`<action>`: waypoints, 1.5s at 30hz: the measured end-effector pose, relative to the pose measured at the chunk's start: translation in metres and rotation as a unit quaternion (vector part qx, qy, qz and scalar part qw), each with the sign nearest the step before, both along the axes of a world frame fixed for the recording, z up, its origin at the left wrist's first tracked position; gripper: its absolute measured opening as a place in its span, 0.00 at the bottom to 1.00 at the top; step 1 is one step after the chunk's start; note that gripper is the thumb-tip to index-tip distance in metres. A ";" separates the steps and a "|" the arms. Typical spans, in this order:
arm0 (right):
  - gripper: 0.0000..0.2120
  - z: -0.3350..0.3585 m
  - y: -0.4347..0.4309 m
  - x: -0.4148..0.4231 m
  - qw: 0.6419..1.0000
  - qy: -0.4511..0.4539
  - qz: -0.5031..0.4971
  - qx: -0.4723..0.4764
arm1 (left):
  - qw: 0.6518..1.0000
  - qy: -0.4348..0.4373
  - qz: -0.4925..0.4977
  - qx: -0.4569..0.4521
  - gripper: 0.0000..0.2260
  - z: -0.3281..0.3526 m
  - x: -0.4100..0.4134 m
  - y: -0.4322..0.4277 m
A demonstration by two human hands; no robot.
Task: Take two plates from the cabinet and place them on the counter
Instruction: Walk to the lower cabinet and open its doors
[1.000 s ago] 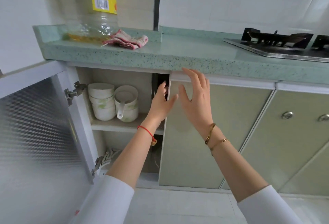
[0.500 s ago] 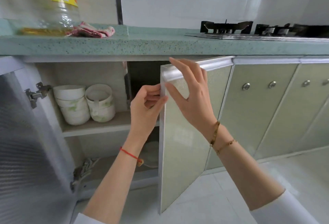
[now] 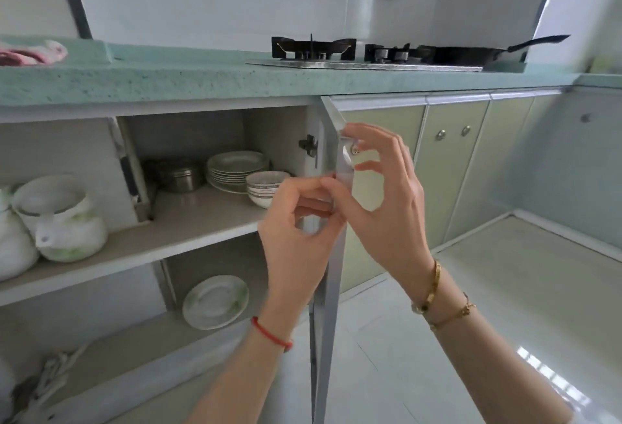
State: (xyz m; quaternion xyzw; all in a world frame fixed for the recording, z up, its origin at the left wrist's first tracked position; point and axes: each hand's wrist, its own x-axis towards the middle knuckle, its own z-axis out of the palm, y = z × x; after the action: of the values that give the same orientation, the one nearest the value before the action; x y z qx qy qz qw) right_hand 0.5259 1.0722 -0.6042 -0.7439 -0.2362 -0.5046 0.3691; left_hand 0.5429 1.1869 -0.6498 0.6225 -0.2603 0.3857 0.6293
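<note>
Cabinet door now wide open, plates exposed.

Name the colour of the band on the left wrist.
Red, a thin band on the left wrist, clearest in the head view.

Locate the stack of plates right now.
In the head view, the stack of plates sits at the back right of the upper cabinet shelf, between the steel tin and the stacked bowls.

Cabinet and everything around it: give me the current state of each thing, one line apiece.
Cabinet door: swung open, edge-on.
Left hand: gripping door edge.
Right hand: holding door's outer face.
Plate stack: on upper shelf, untouched.
Bowls: stacked beside plates.
Single plate: leaning, lower shelf.
Counter: no plates yet.
Pan: on stove.
</note>
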 end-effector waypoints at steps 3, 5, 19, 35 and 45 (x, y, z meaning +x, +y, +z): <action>0.21 -0.001 -0.030 -0.005 0.999 -0.012 -0.030 0.022 | 0.997 0.011 -0.082 -0.007 0.16 0.004 0.003 -0.031; 0.21 -0.002 -0.052 -0.007 0.998 -0.008 -0.049 0.034 | 0.991 0.025 -0.132 0.006 0.18 0.006 0.007 -0.052; 0.19 0.002 -0.168 0.006 0.990 0.059 -0.119 0.042 | 0.978 0.061 -0.194 0.032 0.24 0.004 0.023 -0.164; 0.11 -0.049 -0.104 0.021 0.996 0.064 0.058 0.025 | 0.980 0.161 -0.120 -0.011 0.17 -0.018 0.051 -0.089; 0.14 -0.150 -0.010 0.134 0.922 0.338 0.177 0.057 | 0.956 0.282 0.027 -0.077 0.14 -0.092 0.098 0.017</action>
State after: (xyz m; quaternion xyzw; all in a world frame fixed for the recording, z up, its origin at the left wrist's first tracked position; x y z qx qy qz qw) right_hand 0.6602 1.0622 -0.7537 -0.7942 -0.1961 -0.1618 0.5519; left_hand 0.6412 1.2035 -0.7421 0.6623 -0.0246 0.2299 0.7127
